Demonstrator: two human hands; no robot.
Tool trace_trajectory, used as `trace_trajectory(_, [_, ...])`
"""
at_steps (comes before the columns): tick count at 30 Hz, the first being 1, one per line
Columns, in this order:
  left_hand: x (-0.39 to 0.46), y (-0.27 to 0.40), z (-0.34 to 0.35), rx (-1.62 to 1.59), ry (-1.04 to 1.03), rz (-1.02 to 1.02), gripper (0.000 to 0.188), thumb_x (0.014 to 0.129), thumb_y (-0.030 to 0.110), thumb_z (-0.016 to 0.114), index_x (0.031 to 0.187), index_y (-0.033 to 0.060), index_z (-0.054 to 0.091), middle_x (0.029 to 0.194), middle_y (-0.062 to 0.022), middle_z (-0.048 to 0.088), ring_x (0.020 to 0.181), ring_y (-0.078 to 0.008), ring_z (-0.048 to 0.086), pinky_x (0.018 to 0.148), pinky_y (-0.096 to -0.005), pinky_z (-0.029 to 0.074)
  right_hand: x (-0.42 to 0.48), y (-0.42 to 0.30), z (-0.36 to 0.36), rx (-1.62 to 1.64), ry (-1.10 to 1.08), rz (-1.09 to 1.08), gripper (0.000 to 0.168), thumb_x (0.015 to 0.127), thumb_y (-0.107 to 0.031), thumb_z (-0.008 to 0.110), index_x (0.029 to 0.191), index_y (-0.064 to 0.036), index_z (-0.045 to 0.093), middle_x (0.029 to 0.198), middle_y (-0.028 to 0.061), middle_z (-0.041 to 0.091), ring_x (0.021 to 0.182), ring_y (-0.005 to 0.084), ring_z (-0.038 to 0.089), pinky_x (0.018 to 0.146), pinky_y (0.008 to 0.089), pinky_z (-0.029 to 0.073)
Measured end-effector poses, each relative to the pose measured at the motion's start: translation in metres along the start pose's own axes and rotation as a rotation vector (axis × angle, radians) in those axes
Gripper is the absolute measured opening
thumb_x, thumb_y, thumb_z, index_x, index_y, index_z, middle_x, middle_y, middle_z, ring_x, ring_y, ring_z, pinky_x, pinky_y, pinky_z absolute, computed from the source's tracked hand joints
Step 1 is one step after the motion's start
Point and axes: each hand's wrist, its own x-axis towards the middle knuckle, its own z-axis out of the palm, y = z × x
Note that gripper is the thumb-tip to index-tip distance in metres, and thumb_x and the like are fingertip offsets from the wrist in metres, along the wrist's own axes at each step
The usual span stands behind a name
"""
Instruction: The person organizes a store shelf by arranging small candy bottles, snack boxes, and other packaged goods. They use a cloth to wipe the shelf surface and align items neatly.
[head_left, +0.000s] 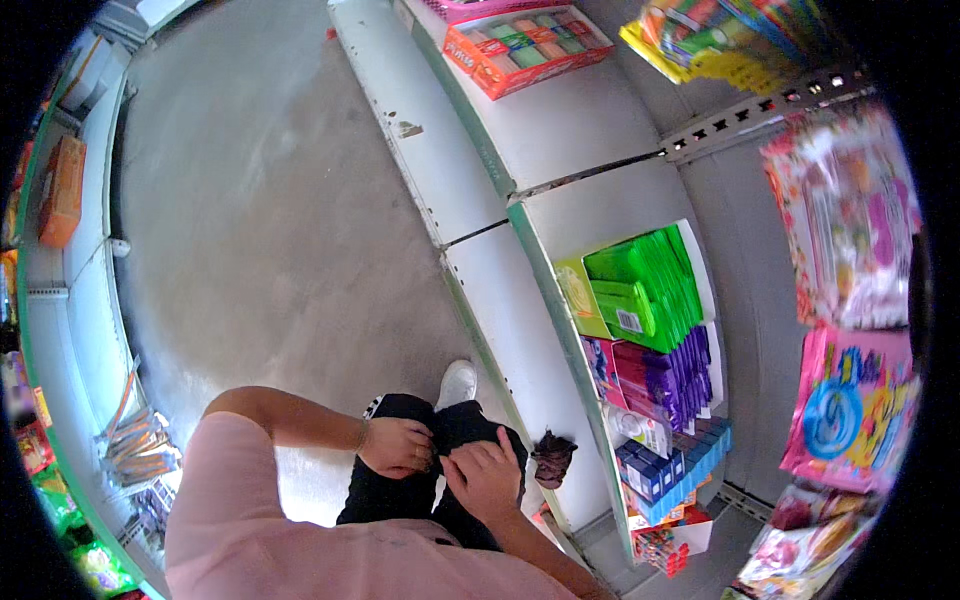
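My left hand (399, 447) rests near the knee of my black trousers (382, 491), its fingers curled and nothing seen in it. Beside it, my right hand (484, 476) lies on the other leg with the fingers apart, holding nothing. The fingertips of the two hands are close together. Just right of my right hand, a crumpled dark brown cloth or bag (553, 457) sits on the bottom white shelf (517, 337). A white shoe (457, 383) shows beyond my knees.
Shelves on the right hold a box of green packets (645, 289), purple packets (667, 375), small blue boxes (660, 472) and a red-orange tray (529, 49). Pink candy bags (847, 409) hang farther right. Left shelving (97, 277) bears an orange box (62, 191). Grey floor (277, 210) lies between.
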Motion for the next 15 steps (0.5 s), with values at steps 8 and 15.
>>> trace_trajectory(8, [0.039,0.052,-0.006,-0.077,0.100,-0.245,0.025,0.080,0.026,0.056,0.096,0.0100,0.066,0.104,-0.0075,0.063,0.105,-0.0263,0.054,0.096,-0.0450,0.038,0.027,0.006,-0.013,0.090,-0.247,0.060,0.021,0.080,-0.025,0.068,0.071,-0.007,0.061,0.072,0.0096,0.060,0.075,0.0297,0.060,0.080,0.0416,0.050])
trace_trajectory(15, [0.019,0.162,-0.050,-0.128,0.543,-1.237,0.033,0.071,0.023,0.070,0.102,0.0129,0.065,0.126,-0.0142,0.049,0.120,-0.0379,0.042,0.100,-0.0554,0.031,0.037,-0.012,-0.012,0.075,-0.480,0.114,0.023,0.082,-0.026,0.064,0.071,-0.007,0.057,0.073,0.0113,0.058,0.076,0.0315,0.058,0.067,0.0440,0.047])
